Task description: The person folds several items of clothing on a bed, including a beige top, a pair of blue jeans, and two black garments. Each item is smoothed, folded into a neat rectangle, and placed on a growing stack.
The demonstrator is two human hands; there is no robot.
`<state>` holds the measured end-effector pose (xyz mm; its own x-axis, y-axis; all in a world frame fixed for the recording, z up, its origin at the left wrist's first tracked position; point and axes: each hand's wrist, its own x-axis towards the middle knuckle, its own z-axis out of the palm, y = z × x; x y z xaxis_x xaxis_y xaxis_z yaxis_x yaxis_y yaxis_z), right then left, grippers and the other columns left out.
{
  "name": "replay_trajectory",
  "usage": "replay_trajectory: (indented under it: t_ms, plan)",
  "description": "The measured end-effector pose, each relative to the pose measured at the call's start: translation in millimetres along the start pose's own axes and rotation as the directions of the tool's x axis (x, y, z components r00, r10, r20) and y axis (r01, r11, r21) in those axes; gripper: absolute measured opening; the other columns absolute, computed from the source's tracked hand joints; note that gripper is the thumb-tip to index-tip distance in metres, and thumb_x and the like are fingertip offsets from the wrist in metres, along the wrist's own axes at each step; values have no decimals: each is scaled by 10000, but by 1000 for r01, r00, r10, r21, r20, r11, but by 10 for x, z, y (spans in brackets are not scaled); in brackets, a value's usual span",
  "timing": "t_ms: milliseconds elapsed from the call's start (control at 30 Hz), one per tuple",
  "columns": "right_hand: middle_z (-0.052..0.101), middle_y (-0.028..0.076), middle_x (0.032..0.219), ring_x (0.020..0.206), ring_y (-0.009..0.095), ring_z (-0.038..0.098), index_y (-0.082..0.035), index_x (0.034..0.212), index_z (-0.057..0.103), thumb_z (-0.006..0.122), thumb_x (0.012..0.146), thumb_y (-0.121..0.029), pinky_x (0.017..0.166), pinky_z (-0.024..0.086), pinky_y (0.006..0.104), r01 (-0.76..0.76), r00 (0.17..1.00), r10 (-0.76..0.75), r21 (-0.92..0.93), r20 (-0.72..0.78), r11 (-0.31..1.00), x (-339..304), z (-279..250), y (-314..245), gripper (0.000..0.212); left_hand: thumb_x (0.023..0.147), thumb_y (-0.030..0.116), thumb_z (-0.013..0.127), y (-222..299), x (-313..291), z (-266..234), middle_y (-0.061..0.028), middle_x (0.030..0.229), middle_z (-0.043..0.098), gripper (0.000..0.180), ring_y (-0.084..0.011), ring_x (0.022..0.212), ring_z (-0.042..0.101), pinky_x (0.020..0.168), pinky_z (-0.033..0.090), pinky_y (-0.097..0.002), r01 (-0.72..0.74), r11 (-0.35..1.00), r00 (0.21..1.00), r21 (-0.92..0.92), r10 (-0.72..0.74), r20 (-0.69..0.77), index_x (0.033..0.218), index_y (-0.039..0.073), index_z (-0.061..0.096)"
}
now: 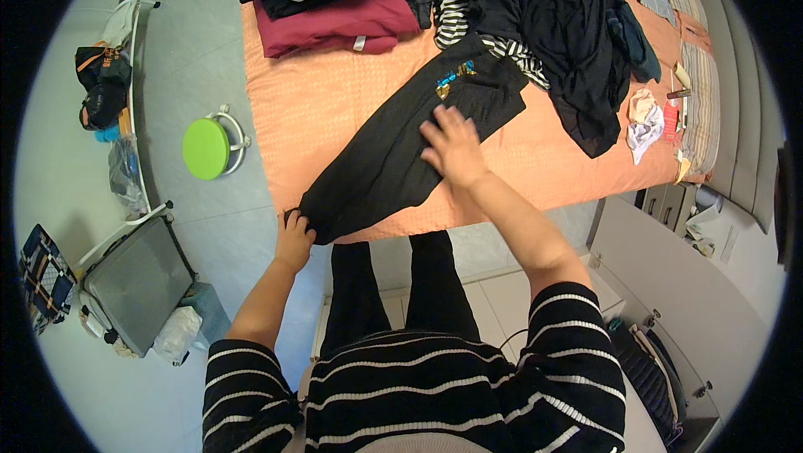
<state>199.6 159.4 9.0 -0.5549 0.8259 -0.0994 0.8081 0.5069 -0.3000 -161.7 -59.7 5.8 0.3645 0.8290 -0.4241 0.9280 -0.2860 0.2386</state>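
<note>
A pair of black trousers point(376, 152) lies folded lengthwise across the orange bedspread, slanting from near left to far right. Shiny blue and gold decoration point(456, 78) marks the wide far end. At the narrow near end, my left hand point(295, 242) has its fingers closed round the cloth edge. My right hand point(454, 145) rests over the upper part of the trousers with its fingers spread, slightly blurred and holding nothing.
Beyond the trousers, folded clothes, including a dark red garment point(339, 25), are stacked at the far left. A loose black heap point(560, 26) lies at the far right beside small pale cloths point(644, 127). A green stool point(206, 148) and grey suitcase point(138, 290) stand left.
</note>
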Motion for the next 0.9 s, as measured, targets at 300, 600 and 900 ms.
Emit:
replay_trajectory:
  t_ms: [300, 600, 900]
  plan:
    - [299, 245, 1451, 1319, 457, 273, -121, 1362, 418, 544, 881, -470, 993, 292, 616, -685, 693, 562, -170, -451, 709, 394, -101, 1138, 607, 764, 94, 584, 0, -43, 37, -124, 1113, 543, 54, -348, 1203, 421, 1060, 230, -616, 26, 1000, 999, 0, -26, -40, 805, 95, 620]
    - [201, 194, 1512, 1401, 393, 160, -130, 1442, 312, 652, 783, -504, 1051, 167, 663, -8, 942, -119, 375, 315, 927, -607, 278, -1388, 830, 620, -107, 552, 374, -113, -238, -200, 1268, 461, 279, -415, 1208, 408, 1027, 301, -509, 268, 851, 753, -453, -478, -453, 792, 109, 592]
    - [607, 201, 1101, 1028, 275, 597, 10, 1222, 492, 679, 821, -200, 878, 461, 346, -378, 789, 571, 912, 227, 159, -550, 247, -1590, 490, 791, 11, 564, 1260, 1142, -1239, -237, 1332, 406, 333, -452, 1227, 379, 1032, 302, -535, -179, 909, 721, -376, -138, -679, 1119, 54, 605]
